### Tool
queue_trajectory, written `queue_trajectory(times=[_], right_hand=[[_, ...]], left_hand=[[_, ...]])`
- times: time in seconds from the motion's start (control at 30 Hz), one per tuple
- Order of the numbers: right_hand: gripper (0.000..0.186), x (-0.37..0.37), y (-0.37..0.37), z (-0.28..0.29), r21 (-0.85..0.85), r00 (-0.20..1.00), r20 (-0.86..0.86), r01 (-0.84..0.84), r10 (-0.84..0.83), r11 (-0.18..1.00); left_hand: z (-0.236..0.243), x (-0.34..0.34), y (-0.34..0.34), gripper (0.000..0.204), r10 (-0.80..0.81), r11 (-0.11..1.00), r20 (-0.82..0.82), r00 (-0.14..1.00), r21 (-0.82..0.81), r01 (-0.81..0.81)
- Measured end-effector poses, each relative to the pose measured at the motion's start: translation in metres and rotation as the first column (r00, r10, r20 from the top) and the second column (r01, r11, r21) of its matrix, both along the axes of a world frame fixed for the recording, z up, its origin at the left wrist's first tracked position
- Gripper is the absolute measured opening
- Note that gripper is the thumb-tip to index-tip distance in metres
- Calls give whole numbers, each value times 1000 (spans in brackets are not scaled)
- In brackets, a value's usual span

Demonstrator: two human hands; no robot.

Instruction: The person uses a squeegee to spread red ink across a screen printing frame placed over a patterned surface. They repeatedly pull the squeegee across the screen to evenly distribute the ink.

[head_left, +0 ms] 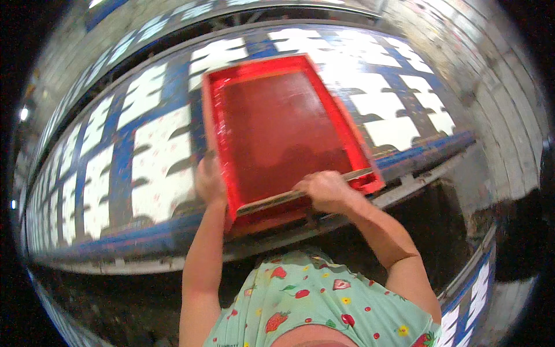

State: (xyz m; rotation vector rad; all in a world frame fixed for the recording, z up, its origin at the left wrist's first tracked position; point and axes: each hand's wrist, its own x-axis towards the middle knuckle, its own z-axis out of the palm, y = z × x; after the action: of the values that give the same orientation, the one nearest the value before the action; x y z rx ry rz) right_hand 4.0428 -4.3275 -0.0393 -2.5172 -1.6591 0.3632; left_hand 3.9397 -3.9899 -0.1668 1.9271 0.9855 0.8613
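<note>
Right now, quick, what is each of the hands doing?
Left hand: closed on the left edge of the red printing frame.
Right hand: closed on the squeegee lying across the frame's near end.

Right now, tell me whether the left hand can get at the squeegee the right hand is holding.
Probably yes. The left hand grips the red screen frame at its left edge, and the squeegee lies across the near end beside it, with nothing between. The right hand covers only its right part.
</note>
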Motion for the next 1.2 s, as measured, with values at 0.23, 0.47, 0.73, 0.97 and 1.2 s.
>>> queue_trajectory(times=[0.23, 0.47, 0.73, 0.97, 1.2], right_hand=[[53, -33, -7, 20, -45, 994, -10, 109, -110, 993], [48, -33, 1, -19, 295, 987, 126, 54, -95, 954], [43, 96, 83, -43, 351, 962, 266, -42, -56, 936], [49, 241, 178, -60, 300, 960, 266, 2, -86, 954], [41, 369, 268, -82, 417, 928, 360, -65, -98, 907]], left_hand=[[2, 1, -2, 67, 85, 996, 106, 991, 28, -88], [0, -1, -3, 63, 53, 998, 82, 995, -40, -49], [2, -1, -5, 59, 88, 995, 70, 994, -55, -84], [10, -2, -8, 56, 83, 982, 62, 995, -177, -71], [17, -3, -15, 58, 96, 978, 45, 994, -192, -85]])
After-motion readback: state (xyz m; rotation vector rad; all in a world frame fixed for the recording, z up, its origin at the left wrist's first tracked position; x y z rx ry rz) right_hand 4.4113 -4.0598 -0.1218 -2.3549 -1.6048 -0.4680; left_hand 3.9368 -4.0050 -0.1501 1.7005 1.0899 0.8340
